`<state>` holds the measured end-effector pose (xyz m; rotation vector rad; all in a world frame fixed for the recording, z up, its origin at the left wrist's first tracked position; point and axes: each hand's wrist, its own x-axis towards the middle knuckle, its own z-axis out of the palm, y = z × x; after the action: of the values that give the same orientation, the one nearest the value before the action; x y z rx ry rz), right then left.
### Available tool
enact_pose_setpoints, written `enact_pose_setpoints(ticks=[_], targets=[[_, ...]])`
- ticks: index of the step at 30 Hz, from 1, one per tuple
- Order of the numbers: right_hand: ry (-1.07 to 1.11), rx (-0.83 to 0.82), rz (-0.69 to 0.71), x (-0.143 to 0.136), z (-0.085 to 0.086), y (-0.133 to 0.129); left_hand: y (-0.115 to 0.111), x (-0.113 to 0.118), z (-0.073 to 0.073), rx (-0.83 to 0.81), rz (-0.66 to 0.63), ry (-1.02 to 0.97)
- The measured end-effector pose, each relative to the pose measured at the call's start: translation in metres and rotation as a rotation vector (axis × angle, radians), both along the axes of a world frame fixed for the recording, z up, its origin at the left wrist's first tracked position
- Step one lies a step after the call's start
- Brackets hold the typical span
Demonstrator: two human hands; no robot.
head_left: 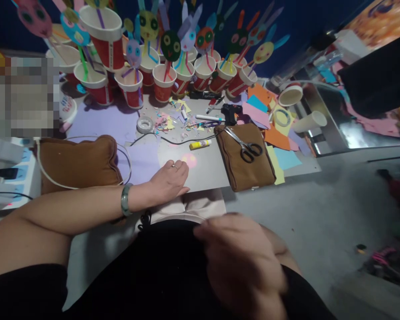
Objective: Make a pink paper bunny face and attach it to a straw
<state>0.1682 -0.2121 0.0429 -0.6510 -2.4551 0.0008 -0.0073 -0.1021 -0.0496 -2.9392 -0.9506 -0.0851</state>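
Note:
My left hand (pixel 170 180) rests on the front of the table, palm down, with a ring and a bracelet. Its fingers lie on the surface with the thumb apart, and nothing shows in them. Just beyond the fingertips is a small pink paper face (pixel 190 160). A yellow glue stick (pixel 200 144) lies a little farther off. My right hand (pixel 246 258) is raised near the camera above my lap, off the table. Motion smears its fingers, so whether it holds anything is unclear. Black-handled scissors (pixel 243 144) lie on a brown pouch (pixel 245 171) at the right.
Paper cups (pixel 164 86) with rabbit heads on straws crowd the back. Paper scraps, a tape roll (pixel 145 125), a marker (pixel 210 118) and a black glue gun (pixel 231 113) lie before them. A brown cushion (pixel 78 162) and power strip (pixel 23 178) are left; coloured paper (pixel 256 115) is right.

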Motion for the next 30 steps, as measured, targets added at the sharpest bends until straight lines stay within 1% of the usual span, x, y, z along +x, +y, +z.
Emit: enact_pose_setpoints(ticks=[1,2,3,4,5,6,8,9,11,12,15,18,21,24,27,30], targets=[[0.048,0.053,0.006,-0.001,-0.007,0.018,0.0,0.0,-0.001,-0.001,0.003,-0.005],[0.095,0.159,0.097,0.0,-0.015,0.037,0.0,0.001,-0.002,-0.003,0.005,-0.01],[0.047,0.205,0.144,0.003,-0.023,0.057,0.0,0.001,-0.003,-0.008,0.006,-0.018],[-0.003,0.239,0.14,0.008,-0.031,0.076,0.0,0.001,-0.004,-0.014,0.005,-0.025],[-0.036,0.28,0.104,0.015,-0.038,0.095,0.0,0.002,-0.005,-0.018,0.004,-0.027],[-0.076,0.298,0.032,0.023,-0.043,0.113,0.0,0.002,-0.005,-0.019,0.002,-0.023],[-0.15,0.242,-0.179,0.043,-0.047,0.146,0.0,0.002,-0.005,-0.01,0.003,-0.002],[-0.197,0.172,-0.297,0.053,-0.047,0.163,0.001,0.002,-0.004,0.001,0.005,0.009],[-0.262,0.031,-0.497,0.071,-0.042,0.198,0.001,0.002,-0.003,0.016,0.0,0.018],[-0.283,-0.028,-0.554,0.079,-0.039,0.217,0.001,0.002,-0.002,0.018,-0.006,0.017],[-0.401,-0.135,-0.605,0.092,-0.034,0.274,0.002,0.001,-0.002,0.014,-0.014,0.01],[-0.603,-0.132,-0.62,0.09,-0.041,0.318,0.002,0.001,-0.003,0.007,-0.009,0.004],[-0.862,-0.124,-0.609,0.079,-0.05,0.341,0.003,0.001,-0.003,0.001,-0.002,-0.002],[-1.056,-0.111,-0.557,0.068,-0.054,0.347,0.002,0.002,-0.001,-0.003,-0.003,-0.008],[-1.123,-0.099,-0.483,0.066,-0.056,0.348,0.003,0.002,0.003,-0.024,-0.003,0.015],[-1.09,-0.102,-0.458,0.069,-0.061,0.351,0.004,0.002,0.008,-0.047,-0.002,0.047]])
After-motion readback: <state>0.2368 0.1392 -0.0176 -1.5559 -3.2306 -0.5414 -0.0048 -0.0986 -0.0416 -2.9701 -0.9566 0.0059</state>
